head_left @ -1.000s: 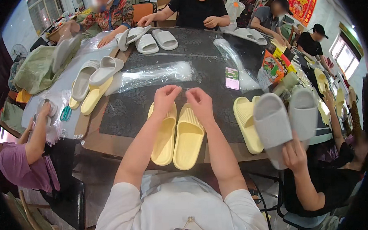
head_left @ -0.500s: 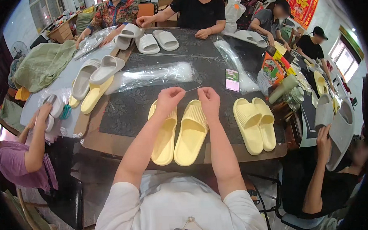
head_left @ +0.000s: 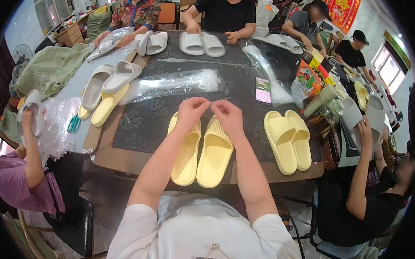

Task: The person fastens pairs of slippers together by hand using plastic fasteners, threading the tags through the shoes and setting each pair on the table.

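Note:
My left hand and my right hand meet above a pair of yellow slippers, both with fingers pinched. A thin strand runs out from the fingertips; it looks like a plastic tie, but its ends are partly hidden. Below my left hand lies the left yellow slipper, its ribbed strap partly covered by the hand. The right yellow slipper sits under my right hand, toe pointing away from me. Neither hand appears to touch the slippers.
Another yellow pair stands to the right. Beyond my hands lie a bundle of clear strands, a phone and a second clear bundle. Grey slippers rest on yellow ones at left, near teal scissors. Co-workers sit around.
My hands have come together, the right moving left, drawing the strand's ends close. Across the table, a co-worker has shifted a grey pair rightward. The person at left has lifted a grey slipper.

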Available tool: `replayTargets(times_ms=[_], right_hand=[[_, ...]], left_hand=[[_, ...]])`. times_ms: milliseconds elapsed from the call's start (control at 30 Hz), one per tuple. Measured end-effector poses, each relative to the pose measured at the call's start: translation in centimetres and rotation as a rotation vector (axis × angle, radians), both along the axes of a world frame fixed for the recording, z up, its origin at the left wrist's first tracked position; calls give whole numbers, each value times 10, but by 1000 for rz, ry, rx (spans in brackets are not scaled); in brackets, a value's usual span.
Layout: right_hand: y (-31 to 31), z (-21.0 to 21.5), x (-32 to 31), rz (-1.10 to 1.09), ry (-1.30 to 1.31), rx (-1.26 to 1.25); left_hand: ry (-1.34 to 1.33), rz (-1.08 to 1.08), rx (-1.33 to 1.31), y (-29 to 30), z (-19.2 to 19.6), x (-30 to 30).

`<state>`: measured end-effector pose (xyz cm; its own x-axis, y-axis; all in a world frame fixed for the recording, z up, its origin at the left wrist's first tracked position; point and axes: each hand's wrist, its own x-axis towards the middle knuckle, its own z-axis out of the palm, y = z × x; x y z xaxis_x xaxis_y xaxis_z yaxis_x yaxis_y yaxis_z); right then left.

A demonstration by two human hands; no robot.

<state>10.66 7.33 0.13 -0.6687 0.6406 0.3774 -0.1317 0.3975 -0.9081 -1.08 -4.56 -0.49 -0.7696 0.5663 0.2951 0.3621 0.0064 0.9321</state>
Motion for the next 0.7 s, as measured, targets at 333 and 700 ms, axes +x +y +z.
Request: replayTargets(times_ms=[333,700], right_hand=[[1,-1,1,33,-66,163],[0,-5,-2,68,-90,170]], left_hand=[[-18,0,-11,-2,4,3],[25,14,-20,-2,4,1]])
